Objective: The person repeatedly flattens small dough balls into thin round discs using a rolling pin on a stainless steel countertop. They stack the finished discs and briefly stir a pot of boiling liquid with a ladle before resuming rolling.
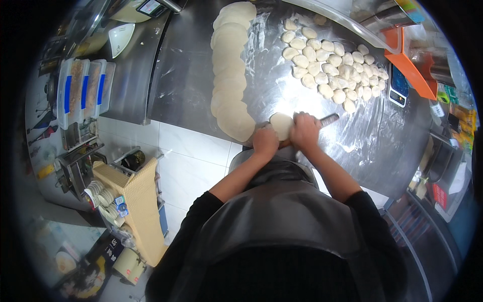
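Note:
A small round of flattened dough [281,125] lies at the near edge of the steel table, between my two hands. My left hand [266,139] is closed at its left side; what the fingers hold is hidden. My right hand [305,130] lies at its right side, the fingers curled over something I cannot make out. Just beyond that hand a short floury bar or handle [329,120] sticks out to the right. Left of my hands runs a long row of overlapping thin dough rounds [230,71]. Many small dough pieces [322,54] lie at the back right.
An orange container [411,64] and a digital scale [398,86] stand at the right. Lidded plastic boxes [75,90] and a white bowl [121,37] are at the left. The floured steel table [185,75] ends close to my apron. A cardboard-like box [139,204] stands lower left.

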### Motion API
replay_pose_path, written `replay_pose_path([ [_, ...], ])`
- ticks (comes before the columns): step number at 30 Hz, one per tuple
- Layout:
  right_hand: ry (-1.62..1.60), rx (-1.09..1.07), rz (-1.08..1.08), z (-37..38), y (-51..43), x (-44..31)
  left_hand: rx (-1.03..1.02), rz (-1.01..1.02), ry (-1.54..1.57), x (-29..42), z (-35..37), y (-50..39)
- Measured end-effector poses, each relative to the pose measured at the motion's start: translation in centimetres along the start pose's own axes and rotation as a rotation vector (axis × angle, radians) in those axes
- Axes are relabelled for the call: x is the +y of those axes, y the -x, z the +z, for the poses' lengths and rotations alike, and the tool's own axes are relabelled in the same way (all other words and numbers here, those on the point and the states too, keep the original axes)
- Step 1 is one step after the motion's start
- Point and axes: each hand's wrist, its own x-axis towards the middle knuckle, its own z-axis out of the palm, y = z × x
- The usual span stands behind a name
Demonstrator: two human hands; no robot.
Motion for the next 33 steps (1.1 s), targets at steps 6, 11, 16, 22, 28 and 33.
replay_pose_path([
  [6, -0.107, 0.132, 0.054, 3.5, -6.3, -0.5, 0.124, 0.217, -0.053, 0.0, -0.4, -3.3],
  [11, -0.113, 0.202, -0.09, -0.7, 3.1, 1.5, 0.104, 0.087, 0.088, -1.1, 0.0, -2.2],
  [16, -0.056, 0.058, 0.101, 0.2, -0.3, 0.1, -0.147, 0.176, -0.04, -0.8, 1.3, -1.1],
  [22, -0.163, 0.046, 0.204, 0.6, 0.4, 0.9, -0.18, 0.269, -0.18, 0.1, -3.6, -5.8],
  [28, -0.114, -0.022, 0.151, 0.2, 6.4, 4.2, 0.575, 0.66, 0.184, 9.8, -10.1, -24.7],
  [33, -0.091, 0.135, 0.206, 1.3, 5.2, 4.3, 0.417, 0.727, 0.022, 13.3, -9.0, -34.0],
])
